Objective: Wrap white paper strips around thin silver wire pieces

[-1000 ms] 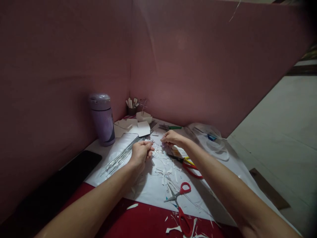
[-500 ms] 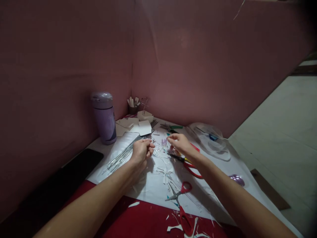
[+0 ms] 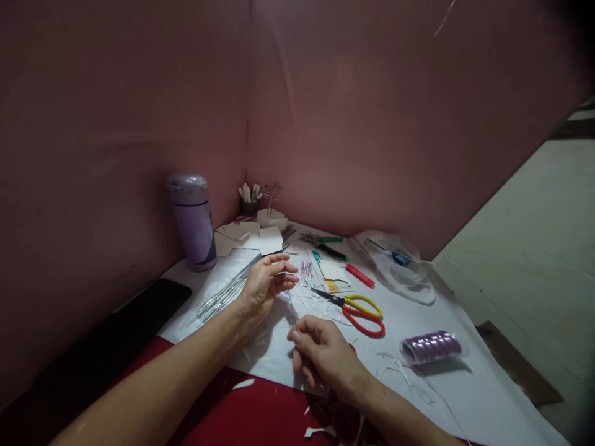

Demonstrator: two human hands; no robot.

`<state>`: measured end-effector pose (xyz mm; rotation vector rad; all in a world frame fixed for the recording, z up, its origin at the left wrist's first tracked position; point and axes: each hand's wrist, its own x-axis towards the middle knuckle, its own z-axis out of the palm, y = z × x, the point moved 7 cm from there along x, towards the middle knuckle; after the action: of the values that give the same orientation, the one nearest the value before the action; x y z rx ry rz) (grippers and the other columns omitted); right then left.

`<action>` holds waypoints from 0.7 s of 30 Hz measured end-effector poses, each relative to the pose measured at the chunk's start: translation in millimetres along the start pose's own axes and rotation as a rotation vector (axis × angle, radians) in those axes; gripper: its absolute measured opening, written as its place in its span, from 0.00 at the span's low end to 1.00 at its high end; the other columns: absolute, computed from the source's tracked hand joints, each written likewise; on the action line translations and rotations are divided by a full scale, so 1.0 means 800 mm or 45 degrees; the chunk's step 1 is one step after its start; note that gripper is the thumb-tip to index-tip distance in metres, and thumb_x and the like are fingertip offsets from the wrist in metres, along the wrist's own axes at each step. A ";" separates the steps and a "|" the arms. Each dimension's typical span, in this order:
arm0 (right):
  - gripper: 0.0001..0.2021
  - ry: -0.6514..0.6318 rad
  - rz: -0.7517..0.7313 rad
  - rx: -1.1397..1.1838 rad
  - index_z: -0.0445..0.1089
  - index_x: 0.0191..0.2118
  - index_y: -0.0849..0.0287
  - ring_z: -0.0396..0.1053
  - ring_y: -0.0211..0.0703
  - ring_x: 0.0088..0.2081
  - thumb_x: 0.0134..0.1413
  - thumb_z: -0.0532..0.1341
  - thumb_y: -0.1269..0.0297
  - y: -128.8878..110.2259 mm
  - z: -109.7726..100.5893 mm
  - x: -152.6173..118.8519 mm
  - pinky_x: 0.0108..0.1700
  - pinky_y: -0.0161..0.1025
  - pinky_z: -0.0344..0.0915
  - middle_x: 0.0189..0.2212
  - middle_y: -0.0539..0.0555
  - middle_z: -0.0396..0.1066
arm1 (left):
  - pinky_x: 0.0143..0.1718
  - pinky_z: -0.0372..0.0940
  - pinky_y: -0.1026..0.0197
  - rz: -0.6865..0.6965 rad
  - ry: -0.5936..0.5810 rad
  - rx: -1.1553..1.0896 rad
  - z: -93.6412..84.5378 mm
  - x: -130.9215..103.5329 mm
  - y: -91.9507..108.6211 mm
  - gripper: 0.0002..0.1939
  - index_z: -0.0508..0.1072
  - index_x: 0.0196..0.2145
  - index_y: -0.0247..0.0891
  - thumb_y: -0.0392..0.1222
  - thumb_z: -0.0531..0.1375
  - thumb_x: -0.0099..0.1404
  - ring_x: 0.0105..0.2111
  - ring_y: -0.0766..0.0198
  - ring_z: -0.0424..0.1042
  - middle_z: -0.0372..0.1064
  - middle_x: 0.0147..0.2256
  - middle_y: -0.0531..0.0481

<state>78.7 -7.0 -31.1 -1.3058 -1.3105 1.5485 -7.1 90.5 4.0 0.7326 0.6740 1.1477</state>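
Observation:
My left hand (image 3: 266,282) hovers over the white paper sheet (image 3: 418,316), fingers loosely curled, pinching the top end of a thin silver wire (image 3: 290,300). That wire runs down to my right hand (image 3: 320,354), which is closed around its lower end near the sheet's front edge. A bundle of long silver wires (image 3: 222,296) lies just left of my left hand. A small cluster of purple-tipped pieces (image 3: 305,269) lies just right of its fingers. My right hand covers the small red-handled scissors.
Yellow-and-red scissors (image 3: 357,306), a red-handled tool (image 3: 359,275), green-handled pliers (image 3: 321,238), a purple ribbon spool (image 3: 430,347) and a clear plastic bag (image 3: 395,263) lie to the right. A purple bottle (image 3: 193,220), white cards (image 3: 253,238) and a black phone (image 3: 139,316) sit left. Pink walls enclose the corner.
My right hand drew back from beside my left hand toward me, to the sheet's front edge. The larger scissors and the ribbon spool came into view. My left hand's fingers loosened.

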 end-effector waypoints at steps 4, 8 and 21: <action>0.11 -0.008 -0.035 0.038 0.59 0.28 0.59 0.53 0.27 0.09 0.52 0.56 0.56 0.003 -0.003 -0.003 0.11 0.25 0.44 0.13 0.45 0.66 | 0.25 0.66 0.65 0.004 -0.028 0.126 0.002 -0.001 -0.001 0.09 0.67 0.38 0.33 0.30 0.57 0.57 0.23 0.66 0.72 0.71 0.26 0.47; 0.13 0.053 -0.083 0.103 0.59 0.28 0.60 0.52 0.26 0.09 0.53 0.57 0.54 -0.003 -0.008 -0.002 0.11 0.25 0.43 0.14 0.45 0.67 | 0.24 0.64 0.66 -0.073 -0.171 0.299 0.016 -0.006 -0.012 0.06 0.68 0.33 0.31 0.36 0.59 0.57 0.21 0.66 0.71 0.70 0.24 0.47; 0.09 0.339 -0.516 -0.628 0.70 0.32 0.58 0.67 0.38 0.22 0.58 0.53 0.64 -0.029 -0.017 -0.023 0.24 0.33 0.60 0.20 0.51 0.70 | 0.20 0.58 0.65 0.191 0.115 1.064 -0.012 0.014 0.027 0.10 0.69 0.31 0.32 0.42 0.53 0.58 0.18 0.68 0.62 0.66 0.22 0.49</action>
<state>94.3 -15.5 -4.0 -1.3652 -1.7121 0.7716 -23.3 107.5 14.7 1.4569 1.2146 1.0202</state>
